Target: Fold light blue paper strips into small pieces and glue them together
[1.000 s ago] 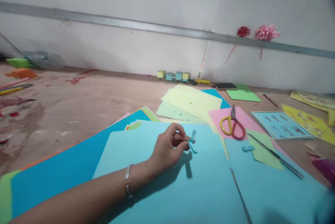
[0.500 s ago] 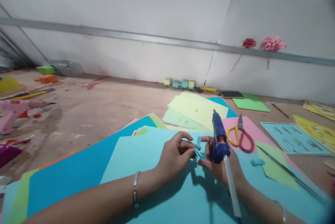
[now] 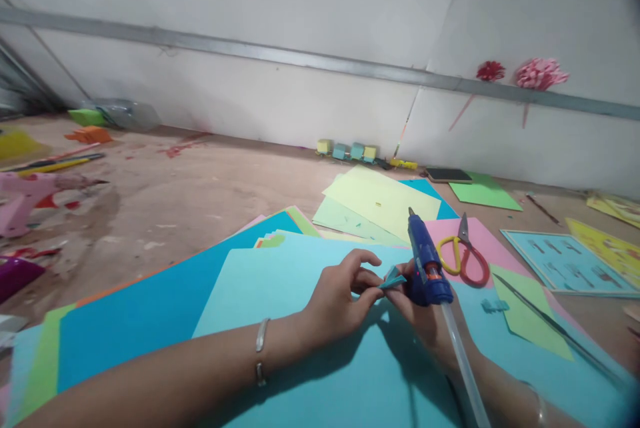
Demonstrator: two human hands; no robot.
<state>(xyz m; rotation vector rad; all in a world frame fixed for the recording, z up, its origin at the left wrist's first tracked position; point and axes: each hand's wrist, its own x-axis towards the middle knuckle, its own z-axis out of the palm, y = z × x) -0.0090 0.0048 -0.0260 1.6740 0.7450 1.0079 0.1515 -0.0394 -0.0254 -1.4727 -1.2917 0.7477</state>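
My left hand (image 3: 345, 288) pinches a small folded strip of light-blue paper (image 3: 394, 280) between thumb and fingers. My right hand (image 3: 425, 321) holds a blue hot glue gun (image 3: 427, 268), its nozzle pointing up and away from me. A long clear glue stick (image 3: 463, 355) juts out of the gun's back end over my right wrist. Fingertips of the right hand meet the paper strip too; the gun hides most of its other fingers. Both hands are above a light-blue paper sheet (image 3: 270, 288) and cast shadows on it.
Scissors (image 3: 465, 256) with one yellow and one red handle lie right of the glue gun. Beyond them are long tweezers (image 3: 550, 321) and small blue paper bits (image 3: 495, 306). A pink glue gun (image 3: 30, 201) lies far left. Small paper blocks (image 3: 347, 150) stand by the wall.
The folded paper strip has turned and now lies flatter, pointing right. My right fingers have closed in on it, and the glue gun has tilted slightly. The camera view has shifted a little.
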